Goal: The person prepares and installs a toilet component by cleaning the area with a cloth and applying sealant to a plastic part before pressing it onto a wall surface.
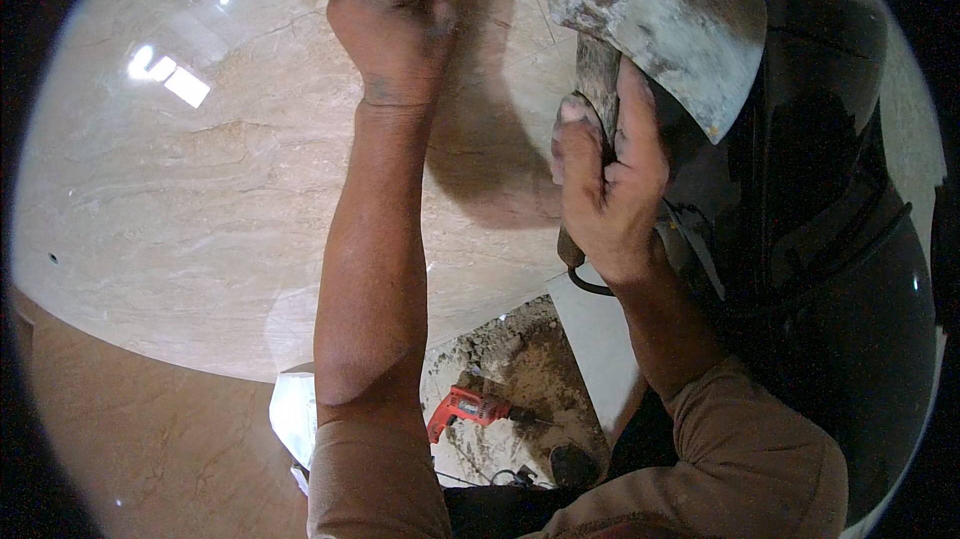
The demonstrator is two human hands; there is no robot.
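My right hand [612, 179] is wrapped round the wooden handle of an axe [680, 34], with one finger stretched up along the handle below the head. The axe is held upright; its wide blade is smeared with whitish dust and its edge faces right. Up at the top edge, my left hand [395, 14] is in front of the glossy beige marble-look tile surface [240, 189]. Its fingers are curled and slightly blurred, and the frame cuts off their tips. Whatever they hold, if anything, cannot be made out.
Below, a red power drill [468, 409] lies on a dusty, rubble-strewn patch [530, 349]. A bulky glossy black object [830, 259] fills the right side. Brown flooring [150, 429] shows at lower left, with a white object [293, 414] beside my left forearm.
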